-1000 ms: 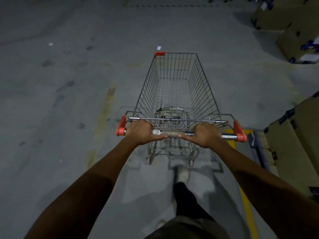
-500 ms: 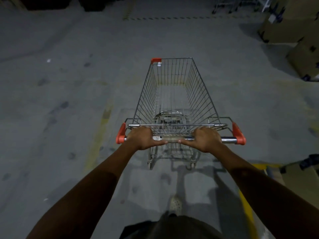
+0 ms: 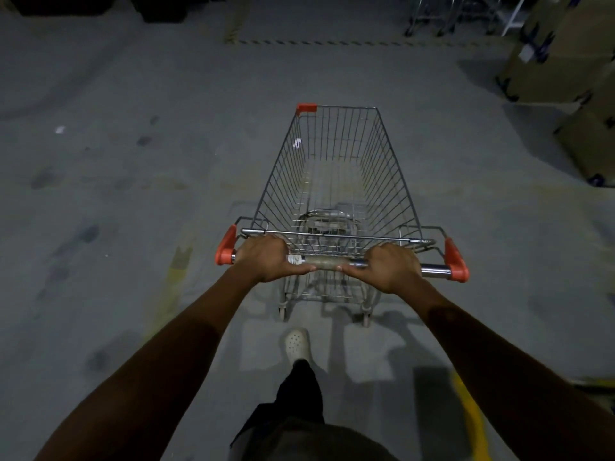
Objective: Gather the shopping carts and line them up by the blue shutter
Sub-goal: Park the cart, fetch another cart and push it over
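An empty wire shopping cart (image 3: 336,181) with orange corner caps stands straight ahead of me on the grey concrete floor. My left hand (image 3: 266,257) grips the left part of its metal handle bar (image 3: 327,261). My right hand (image 3: 389,266) grips the bar right of the middle. Both arms are stretched forward. More metal carts (image 3: 446,11) show dimly at the far top right. No blue shutter is in view.
Stacked cardboard boxes (image 3: 565,61) line the right side. A striped floor marking (image 3: 332,42) crosses ahead, and faded yellow lines (image 3: 472,417) run along the floor. Dark objects (image 3: 156,8) sit at the top left. My white shoe (image 3: 297,344) steps behind the cart.
The cart has rolled forward across the floor with both hands on the bar. The boxes at the near right have dropped out of view, and the far carts have come into sight.
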`<state>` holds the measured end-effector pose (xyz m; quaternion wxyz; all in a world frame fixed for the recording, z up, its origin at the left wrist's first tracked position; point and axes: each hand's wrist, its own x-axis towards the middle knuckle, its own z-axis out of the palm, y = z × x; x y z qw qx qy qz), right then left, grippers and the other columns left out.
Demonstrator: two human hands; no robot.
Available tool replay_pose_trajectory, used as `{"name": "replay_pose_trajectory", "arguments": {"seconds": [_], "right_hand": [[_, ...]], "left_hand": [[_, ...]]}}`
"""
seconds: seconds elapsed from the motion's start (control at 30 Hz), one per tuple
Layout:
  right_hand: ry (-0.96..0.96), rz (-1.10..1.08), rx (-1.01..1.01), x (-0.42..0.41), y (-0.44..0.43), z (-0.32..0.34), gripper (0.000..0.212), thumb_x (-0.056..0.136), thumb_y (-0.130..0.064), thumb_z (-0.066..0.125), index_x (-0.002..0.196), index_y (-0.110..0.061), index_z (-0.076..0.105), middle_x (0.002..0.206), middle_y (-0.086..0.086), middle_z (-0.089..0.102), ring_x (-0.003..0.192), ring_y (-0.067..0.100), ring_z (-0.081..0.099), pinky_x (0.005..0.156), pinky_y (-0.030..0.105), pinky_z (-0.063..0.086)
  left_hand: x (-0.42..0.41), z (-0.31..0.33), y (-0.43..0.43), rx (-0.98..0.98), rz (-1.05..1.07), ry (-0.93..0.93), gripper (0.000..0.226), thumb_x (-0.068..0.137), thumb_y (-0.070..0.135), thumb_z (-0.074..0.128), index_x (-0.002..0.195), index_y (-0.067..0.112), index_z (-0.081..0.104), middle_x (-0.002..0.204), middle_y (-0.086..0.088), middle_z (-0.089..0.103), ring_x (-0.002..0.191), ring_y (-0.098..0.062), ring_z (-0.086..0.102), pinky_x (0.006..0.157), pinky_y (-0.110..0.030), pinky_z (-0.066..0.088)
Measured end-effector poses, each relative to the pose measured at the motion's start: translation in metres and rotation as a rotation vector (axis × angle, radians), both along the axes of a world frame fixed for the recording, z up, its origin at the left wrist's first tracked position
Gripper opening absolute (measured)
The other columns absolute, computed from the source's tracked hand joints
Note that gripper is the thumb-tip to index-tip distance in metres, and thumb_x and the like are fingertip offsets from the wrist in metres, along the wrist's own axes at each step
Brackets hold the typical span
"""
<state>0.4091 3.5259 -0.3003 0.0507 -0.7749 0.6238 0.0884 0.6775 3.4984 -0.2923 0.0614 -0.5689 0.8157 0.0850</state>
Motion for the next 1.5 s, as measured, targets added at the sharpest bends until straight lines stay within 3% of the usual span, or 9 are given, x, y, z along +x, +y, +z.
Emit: {"name": "replay_pose_trajectory", "arguments": {"seconds": [0.2, 0.33, 0.6, 0.73, 0.9, 1.0, 1.3, 1.4, 1.5], "right_hand": [[-0.016, -0.063, 0.014, -0.011, -0.135, 0.008, 0.098, 0.067, -0.101, 0.013, 0.068, -0.018, 0.065, 0.063, -0.003, 0.06, 0.062, 0.015, 0.058, 0.063, 0.029, 0.045], [-0.039, -0.1, -0.019, -0.026, -0.213, 0.012, 0.087, 0.073, -0.097, 0.024, 0.066, -0.018, 0.062, 0.06, -0.004, 0.055, 0.057, 0.014, 0.052, 0.058, 0.028, 0.037], [-0.037, -0.107, -0.053, -0.066, -0.368, 0.004, 0.088, 0.071, -0.099, 0.017, 0.057, -0.019, 0.051, 0.059, -0.004, 0.051, 0.06, 0.015, 0.054, 0.063, 0.029, 0.045], [-0.063, -0.096, -0.1, -0.099, -0.459, -0.001, 0.091, 0.071, -0.099, 0.013, 0.055, -0.019, 0.053, 0.051, -0.006, 0.051, 0.05, 0.01, 0.053, 0.055, 0.026, 0.04], [-0.081, -0.077, -0.122, -0.151, -0.573, -0.002, 0.102, 0.063, -0.103, 0.002, 0.056, -0.018, 0.058, 0.052, -0.005, 0.054, 0.053, 0.012, 0.057, 0.06, 0.027, 0.049], [-0.1, -0.074, -0.092, -0.184, -0.632, 0.0, 0.101, 0.064, -0.103, 0.008, 0.057, -0.017, 0.06, 0.054, -0.003, 0.058, 0.054, 0.012, 0.057, 0.066, 0.029, 0.053], [-0.044, -0.051, -0.001, -0.253, -0.786, 0.008, 0.091, 0.073, -0.098, 0.019, 0.063, -0.017, 0.06, 0.057, -0.004, 0.054, 0.059, 0.016, 0.055, 0.064, 0.028, 0.04], [-0.042, -0.057, 0.012, -0.268, -0.838, 0.006, 0.091, 0.074, -0.098, 0.019, 0.064, -0.017, 0.061, 0.056, -0.005, 0.054, 0.057, 0.013, 0.056, 0.063, 0.027, 0.041], [-0.051, -0.045, -0.005, -0.283, -0.9, 0.0, 0.096, 0.071, -0.1, 0.013, 0.061, -0.018, 0.06, 0.054, -0.003, 0.056, 0.055, 0.012, 0.057, 0.067, 0.028, 0.05]], "left_hand": [[-0.015, 0.005, -0.149, 0.002, -0.049, -0.024, 0.082, 0.072, 0.095, 0.04, 0.068, 0.017, 0.065, 0.068, 0.001, 0.064, 0.067, -0.017, 0.06, 0.059, -0.029, 0.038], [-0.029, 0.006, -0.238, 0.043, -0.1, -0.008, 0.078, 0.071, 0.096, 0.038, 0.058, 0.02, 0.053, 0.062, 0.001, 0.053, 0.07, -0.022, 0.063, 0.063, -0.032, 0.042], [-0.07, 0.001, -0.404, 0.035, -0.13, -0.024, 0.073, 0.072, 0.094, 0.042, 0.062, 0.022, 0.055, 0.068, 0.004, 0.056, 0.067, -0.018, 0.055, 0.063, -0.03, 0.037], [-0.101, -0.003, -0.494, -0.049, -0.126, -0.035, 0.084, 0.069, 0.097, 0.038, 0.077, 0.021, 0.071, 0.081, 0.001, 0.07, 0.079, -0.018, 0.064, 0.065, -0.03, 0.038], [-0.153, 0.004, -0.597, -0.064, -0.1, -0.025, 0.078, 0.07, 0.096, 0.04, 0.067, 0.021, 0.063, 0.075, 0.0, 0.065, 0.084, -0.023, 0.068, 0.066, -0.031, 0.039], [-0.184, 0.005, -0.652, -0.07, -0.098, -0.028, 0.078, 0.071, 0.096, 0.039, 0.067, 0.021, 0.063, 0.08, -0.001, 0.07, 0.084, -0.022, 0.069, 0.065, -0.03, 0.039], [-0.255, 0.008, -0.796, 0.026, -0.069, -0.061, 0.074, 0.071, 0.096, 0.037, 0.061, 0.024, 0.048, 0.079, 0.0, 0.064, 0.087, -0.023, 0.067, 0.067, -0.032, 0.037], [-0.273, 0.011, -0.848, 0.053, -0.076, -0.037, 0.071, 0.075, 0.09, 0.044, 0.069, 0.022, 0.058, 0.088, -0.003, 0.069, 0.088, -0.023, 0.066, 0.069, -0.031, 0.038], [-0.286, 0.007, -0.911, 0.033, -0.085, -0.045, 0.074, 0.072, 0.093, 0.039, 0.061, 0.022, 0.052, 0.068, 0.005, 0.059, 0.075, -0.018, 0.063, 0.066, -0.03, 0.04]]}}
